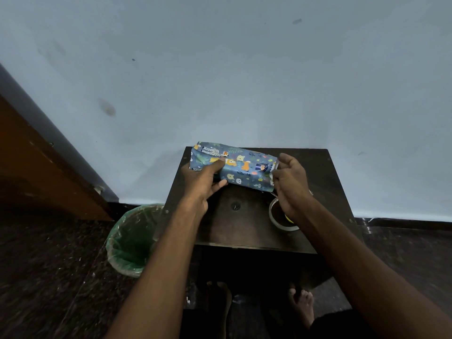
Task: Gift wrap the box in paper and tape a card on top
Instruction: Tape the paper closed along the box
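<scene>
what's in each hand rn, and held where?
Left hand grips the wrapped box at its left-middle. Right hand pinches the loose paper at the box's right end.

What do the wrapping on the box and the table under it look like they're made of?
Wrapping: seems thin printed paper with a slight sheen; it creases and folds at the ends. Table: looks like dark wood or laminate board, smooth with a dull shine; which one is unclear.

Domestic room, plainly furnished. Evidence: pale blue painted wall (244,81) with scuff marks, dark speckled stone floor (49,265), small dark wooden worktop (244,228), plastic-lined green waste bin (132,241) beside it, brown wooden furniture (36,167) at left, person's bare feet (302,304).
</scene>
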The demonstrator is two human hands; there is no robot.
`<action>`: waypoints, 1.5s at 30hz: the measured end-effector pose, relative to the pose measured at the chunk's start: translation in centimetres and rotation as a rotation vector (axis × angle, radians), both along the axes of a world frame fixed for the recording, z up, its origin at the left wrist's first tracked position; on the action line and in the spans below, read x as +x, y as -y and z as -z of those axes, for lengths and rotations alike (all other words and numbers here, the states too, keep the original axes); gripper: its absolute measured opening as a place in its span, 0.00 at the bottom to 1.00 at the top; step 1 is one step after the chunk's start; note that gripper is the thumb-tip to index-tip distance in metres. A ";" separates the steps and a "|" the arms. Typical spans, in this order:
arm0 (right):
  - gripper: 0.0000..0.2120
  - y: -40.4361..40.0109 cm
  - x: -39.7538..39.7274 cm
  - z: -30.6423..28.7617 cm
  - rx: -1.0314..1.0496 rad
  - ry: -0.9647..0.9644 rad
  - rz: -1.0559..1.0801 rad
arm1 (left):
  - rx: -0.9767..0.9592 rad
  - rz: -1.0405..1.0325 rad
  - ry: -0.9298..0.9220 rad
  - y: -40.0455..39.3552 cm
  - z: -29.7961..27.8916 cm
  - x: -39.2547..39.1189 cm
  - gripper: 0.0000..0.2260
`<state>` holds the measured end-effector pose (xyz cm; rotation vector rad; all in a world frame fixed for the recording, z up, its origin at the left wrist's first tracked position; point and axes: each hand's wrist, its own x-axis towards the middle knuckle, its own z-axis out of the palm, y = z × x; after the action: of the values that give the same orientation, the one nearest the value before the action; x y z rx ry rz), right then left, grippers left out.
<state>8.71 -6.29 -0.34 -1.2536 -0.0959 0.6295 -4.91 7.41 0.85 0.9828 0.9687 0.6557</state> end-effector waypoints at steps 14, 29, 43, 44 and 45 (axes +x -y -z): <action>0.15 5.7 4.6 -1.7 -0.922 0.888 -0.452 | 0.473 0.141 -0.832 -0.3 -1.2 -2.5 0.32; 0.08 4.5 2.6 -1.2 -0.941 1.092 -0.724 | 1.096 0.130 -0.736 1.4 -0.9 -0.6 0.16; 0.10 4.8 2.6 -2.5 -0.454 1.091 -0.580 | 0.755 0.632 -0.167 1.5 -0.8 0.2 0.09; 0.10 4.7 2.5 -2.4 -0.423 1.083 -0.562 | 0.676 0.673 -0.149 1.7 -1.0 0.2 0.10; 0.09 4.6 2.4 -2.4 -0.395 1.076 -0.547 | 0.606 0.697 -0.140 1.9 -1.2 0.1 0.11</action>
<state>11.15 -10.85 2.03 -1.8596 -1.2901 0.3681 -4.77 5.50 2.02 1.8095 0.4758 0.2817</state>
